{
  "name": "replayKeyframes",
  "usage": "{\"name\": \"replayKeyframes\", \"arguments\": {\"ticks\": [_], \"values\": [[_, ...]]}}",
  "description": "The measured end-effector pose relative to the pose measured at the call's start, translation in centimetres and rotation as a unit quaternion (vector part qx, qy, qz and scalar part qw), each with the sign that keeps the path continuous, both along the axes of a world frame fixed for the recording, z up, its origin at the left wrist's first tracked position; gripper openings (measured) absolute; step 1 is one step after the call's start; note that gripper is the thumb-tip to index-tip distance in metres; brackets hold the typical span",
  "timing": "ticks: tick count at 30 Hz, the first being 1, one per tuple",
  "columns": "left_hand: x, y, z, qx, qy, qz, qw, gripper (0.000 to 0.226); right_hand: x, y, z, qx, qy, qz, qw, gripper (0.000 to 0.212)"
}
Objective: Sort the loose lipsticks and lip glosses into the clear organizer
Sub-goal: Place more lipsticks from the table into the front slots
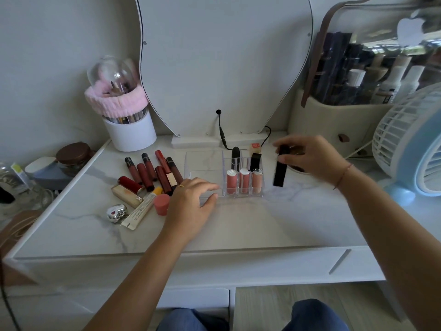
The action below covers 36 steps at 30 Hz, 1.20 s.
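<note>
The clear organizer point(205, 161) stands in the middle of the marble tabletop. Its right compartments hold three pink lip glosses point(244, 180) in front and two black lipsticks point(255, 161) behind. My right hand point(310, 158) holds a black lipstick tube point(280, 172) upright, just right of the organizer. My left hand point(193, 201) rests on the table at the organizer's front left edge, fingers spread, holding nothing. Loose lipsticks and glosses point(152, 170) lie in a cluster to the left, with a cream tube point(140, 209), a pink cap point(161, 204) and a silver heart case point(116, 212).
A white brush holder point(130, 132) with a pink band stands at the back left. A mirror base and black cable point(222, 134) sit behind the organizer. A blue-white fan point(410, 144) and a beige cosmetics case point(334, 115) crowd the right side.
</note>
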State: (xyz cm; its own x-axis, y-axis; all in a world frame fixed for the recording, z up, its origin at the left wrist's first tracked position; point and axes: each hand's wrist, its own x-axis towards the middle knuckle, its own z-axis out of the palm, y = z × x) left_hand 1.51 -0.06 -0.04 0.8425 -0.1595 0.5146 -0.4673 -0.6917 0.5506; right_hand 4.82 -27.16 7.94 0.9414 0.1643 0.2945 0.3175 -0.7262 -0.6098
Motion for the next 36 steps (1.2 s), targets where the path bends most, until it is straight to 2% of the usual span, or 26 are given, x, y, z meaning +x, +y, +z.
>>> {"name": "replayKeyframes", "arguments": {"ticks": [7,12,14,19,27,36], "values": [[0.0,0.0,0.1,-0.005,0.008,-0.003,1.0,0.018,0.2,4.3,7.3,0.149,-0.099,0.057,0.982,0.031],[-0.2,0.0,0.4,-0.02,0.014,-0.006,1.0,0.018,3.4,8.4,6.6,0.023,-0.073,0.071,0.995,0.03],[-0.3,0.0,0.4,-0.022,0.017,-0.007,1.0,0.018,4.3,8.8,5.8,-0.001,-0.07,0.072,0.995,0.029],[-0.2,0.0,0.2,-0.023,0.016,-0.01,1.0,0.018,5.1,8.4,4.6,-0.037,-0.074,0.052,0.995,0.029],[-0.1,0.0,0.2,-0.022,0.008,-0.005,1.0,0.018,5.2,8.6,4.7,-0.036,-0.066,0.051,0.996,0.029],[-0.2,-0.1,0.2,-0.021,0.007,-0.005,1.0,0.018,5.0,9.1,4.3,-0.106,-0.054,0.064,0.991,0.029]]}}
